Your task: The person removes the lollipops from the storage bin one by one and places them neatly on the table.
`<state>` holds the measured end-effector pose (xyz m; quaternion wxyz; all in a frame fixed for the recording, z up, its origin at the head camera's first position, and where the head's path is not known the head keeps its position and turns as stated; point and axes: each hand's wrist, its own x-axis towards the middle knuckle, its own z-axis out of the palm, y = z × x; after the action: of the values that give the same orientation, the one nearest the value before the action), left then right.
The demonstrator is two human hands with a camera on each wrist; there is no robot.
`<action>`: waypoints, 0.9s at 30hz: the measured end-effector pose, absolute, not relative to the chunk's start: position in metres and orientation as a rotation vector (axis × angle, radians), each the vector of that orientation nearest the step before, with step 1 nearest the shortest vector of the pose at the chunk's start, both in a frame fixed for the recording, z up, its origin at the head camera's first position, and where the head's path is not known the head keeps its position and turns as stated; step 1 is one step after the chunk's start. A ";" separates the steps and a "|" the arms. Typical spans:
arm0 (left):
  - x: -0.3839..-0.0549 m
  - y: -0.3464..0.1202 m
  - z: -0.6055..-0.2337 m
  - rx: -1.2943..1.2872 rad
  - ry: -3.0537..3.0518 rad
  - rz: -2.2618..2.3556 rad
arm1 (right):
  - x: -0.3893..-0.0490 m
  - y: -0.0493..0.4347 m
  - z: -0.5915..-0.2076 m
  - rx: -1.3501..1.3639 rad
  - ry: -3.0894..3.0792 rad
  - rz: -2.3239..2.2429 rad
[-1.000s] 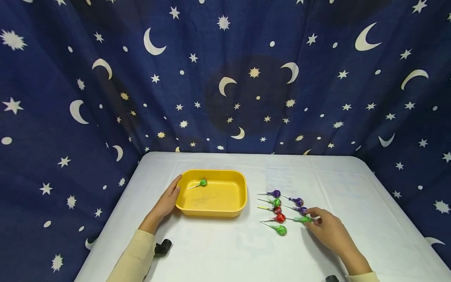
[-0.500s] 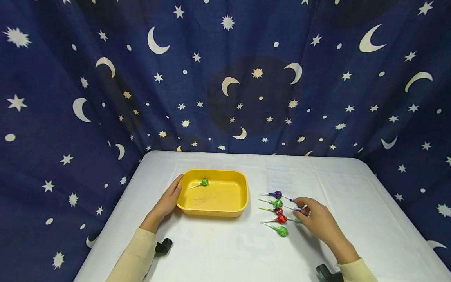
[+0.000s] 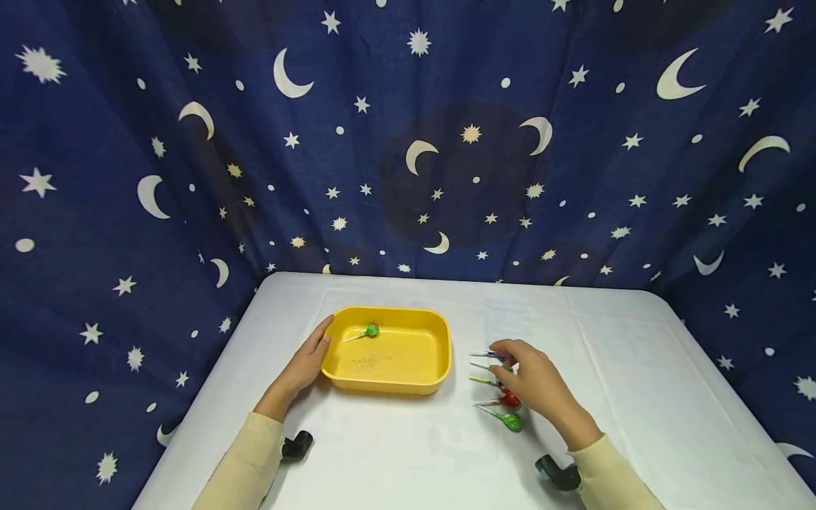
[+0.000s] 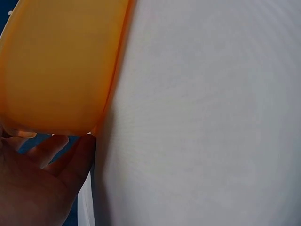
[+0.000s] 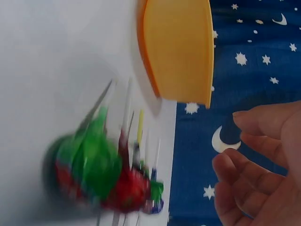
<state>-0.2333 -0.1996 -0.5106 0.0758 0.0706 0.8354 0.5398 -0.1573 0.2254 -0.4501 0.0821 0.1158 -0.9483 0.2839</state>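
Observation:
My left hand [image 3: 307, 363] touches the left end of a yellow plastic tray [image 3: 382, 387], fingers spread along its outer wall. In the left wrist view the fingertips meet the tray's end wall. Inside the tray lies a green lollipop [image 3: 372, 330]. My right hand [image 3: 542, 382] hovers low over a row of wrapped lollipops, thumb and fingers apart. Below it show a red lollipop [image 3: 510, 399] and a green lollipop [image 3: 512, 422]; a purple lollipop [image 3: 497, 355] is partly covered by the fingers. In the right wrist view nothing sits between the fingers [image 5: 225, 167].
A white cloth covers the table [image 3: 395, 453]. Behind it hangs a dark blue curtain [image 3: 357, 156] with moons and stars. Black devices [image 3: 296, 446] sit at both wrists. The lollipop sticks point left, towards the tray.
My right hand has moved left from the right-hand lollipops to above the left column, now covering several of them. The left hand and tray have stayed put.

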 end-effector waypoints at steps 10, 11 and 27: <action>-0.233 -0.202 -0.510 0.211 2.515 1.628 | -0.180 0.183 -0.447 0.499 -2.765 0.911; -0.233 -0.202 -0.511 0.212 2.516 1.630 | -0.182 0.179 -0.446 0.504 -2.767 0.918; -0.234 -0.198 -0.514 0.192 2.537 1.635 | -0.221 0.133 -0.439 0.580 -2.844 0.987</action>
<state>-0.2340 -0.1983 -0.5139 0.0586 0.0634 0.8374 0.5397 -0.2211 0.1328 -0.4392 0.0381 0.1891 -0.9270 0.3216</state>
